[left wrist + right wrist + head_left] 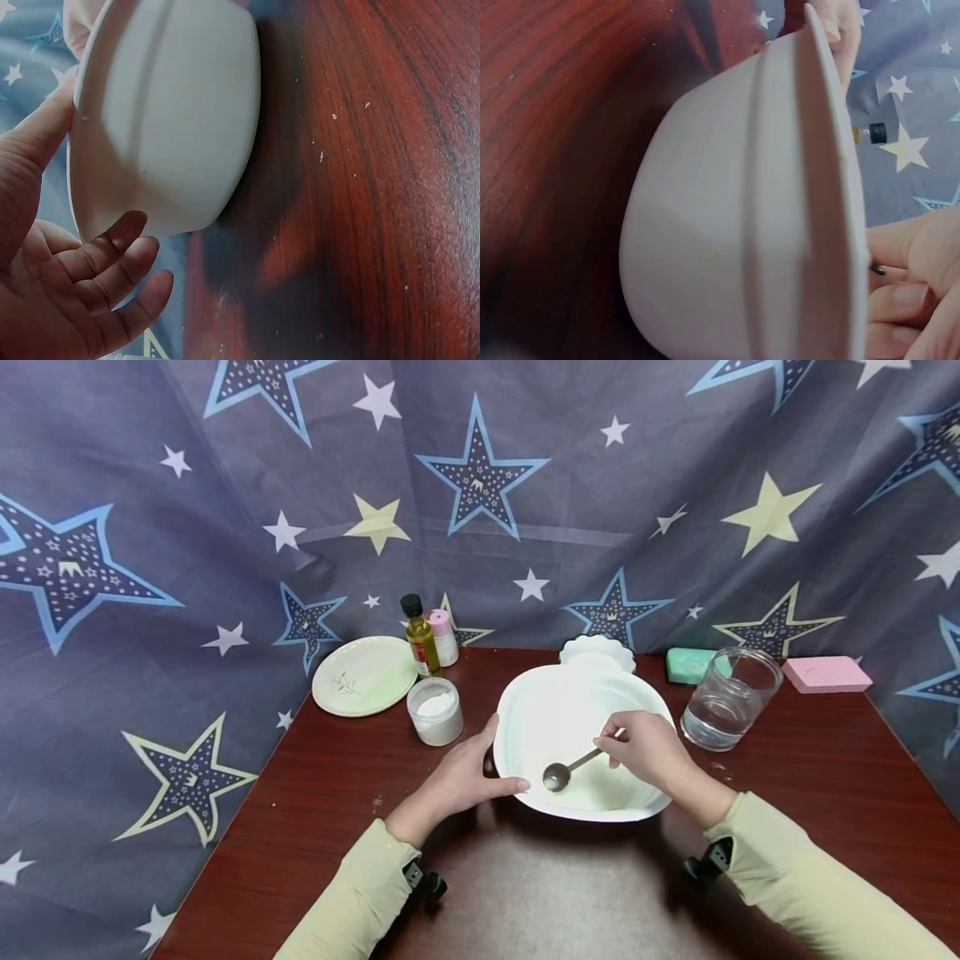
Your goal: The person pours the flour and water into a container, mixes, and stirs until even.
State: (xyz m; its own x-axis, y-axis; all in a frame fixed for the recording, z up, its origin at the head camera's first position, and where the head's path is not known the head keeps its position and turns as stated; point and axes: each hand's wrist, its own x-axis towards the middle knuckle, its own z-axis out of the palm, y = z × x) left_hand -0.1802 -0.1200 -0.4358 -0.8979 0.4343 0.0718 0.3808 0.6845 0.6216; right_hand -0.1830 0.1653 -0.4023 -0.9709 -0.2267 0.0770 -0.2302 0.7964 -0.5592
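A large white bowl (570,714) stands on the dark red table (525,893) in front of me. My left hand (480,767) grips its left rim, thumb on the rim's top and index finger along the front edge. In the left wrist view that hand (75,277) has its fingers loosely curled below the bowl (172,120). My right hand (626,745) pinches the handle of a metal spoon (570,768), whose head lies inside the bowl near the front. The right wrist view shows the bowl (727,225) from the side and my right fingers (907,300) above its rim.
Left of the bowl stand a jar of white powder (435,710), an oil bottle (421,635), a pink-capped bottle (444,637) and a pale green plate (363,675). Behind it sits a scalloped white dish (597,652). To the right are a water glass (729,697), a green block (688,665) and a pink block (827,674).
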